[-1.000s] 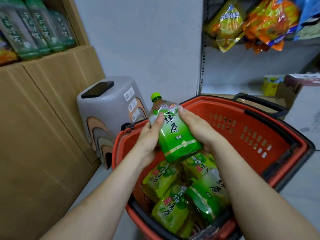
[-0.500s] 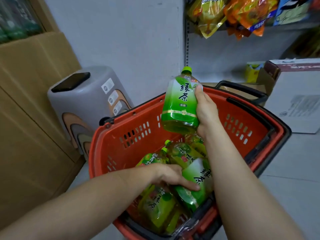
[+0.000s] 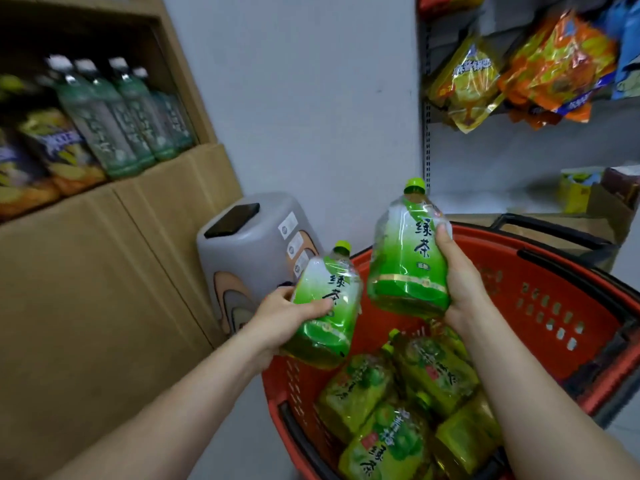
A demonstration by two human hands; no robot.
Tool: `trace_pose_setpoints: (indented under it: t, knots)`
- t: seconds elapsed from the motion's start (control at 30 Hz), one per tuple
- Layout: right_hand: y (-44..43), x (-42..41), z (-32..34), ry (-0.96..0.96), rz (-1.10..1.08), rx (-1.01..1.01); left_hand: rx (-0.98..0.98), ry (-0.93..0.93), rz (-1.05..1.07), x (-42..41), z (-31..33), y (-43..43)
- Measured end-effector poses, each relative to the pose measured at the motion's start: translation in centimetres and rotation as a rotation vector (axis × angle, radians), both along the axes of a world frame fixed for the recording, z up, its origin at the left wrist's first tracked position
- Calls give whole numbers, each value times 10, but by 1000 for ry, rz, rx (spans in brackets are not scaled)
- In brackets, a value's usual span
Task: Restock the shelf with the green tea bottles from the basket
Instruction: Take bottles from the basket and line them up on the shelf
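now left hand (image 3: 280, 322) and right hand (image 3: 462, 284) grip green tea bottles (image 3: 337, 282) (image 3: 403, 268) (basket (image 3: 585, 282) holds more).

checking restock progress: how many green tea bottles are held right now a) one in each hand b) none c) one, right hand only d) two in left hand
a: the left hand grips one bottle, the right hand grips a second bottle, above the basket
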State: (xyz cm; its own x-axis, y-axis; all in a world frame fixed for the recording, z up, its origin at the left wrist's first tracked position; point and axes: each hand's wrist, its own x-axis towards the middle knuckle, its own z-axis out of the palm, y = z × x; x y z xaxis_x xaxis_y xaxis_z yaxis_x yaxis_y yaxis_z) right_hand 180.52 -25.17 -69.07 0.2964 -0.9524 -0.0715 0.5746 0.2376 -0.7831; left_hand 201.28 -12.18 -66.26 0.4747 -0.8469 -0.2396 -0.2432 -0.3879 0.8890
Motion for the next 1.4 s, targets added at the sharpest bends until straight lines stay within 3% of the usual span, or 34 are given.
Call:
trace_pose_setpoints:
  t: [0.17,0.27,0.5,0.6,0.8,1.0,1.2,1.4]
  knots:
    - [21,15,15,-8,148,-45,-311,326,123,-4,56,58]
    - [40,25,34,47,246,-133,-390,356,213,3,79,108]
    - [123,108,114,55,488,-378,-637,184,293,76,135,240]
    - [179,163,148,10,554,-471,-677,174,521,99,146,298]
    - [310,277,193,-124,687,-612,-820,-51,762,163,186,427]
    - [426,381,215,-228,754,-634,-786,-245,934,243,212,544]
    - [512,468,234,-246,813,-623,-751,-250,1028,306,213,612]
    - [561,528,229,-164,835,-725,-564,-232,972,336,196,660]
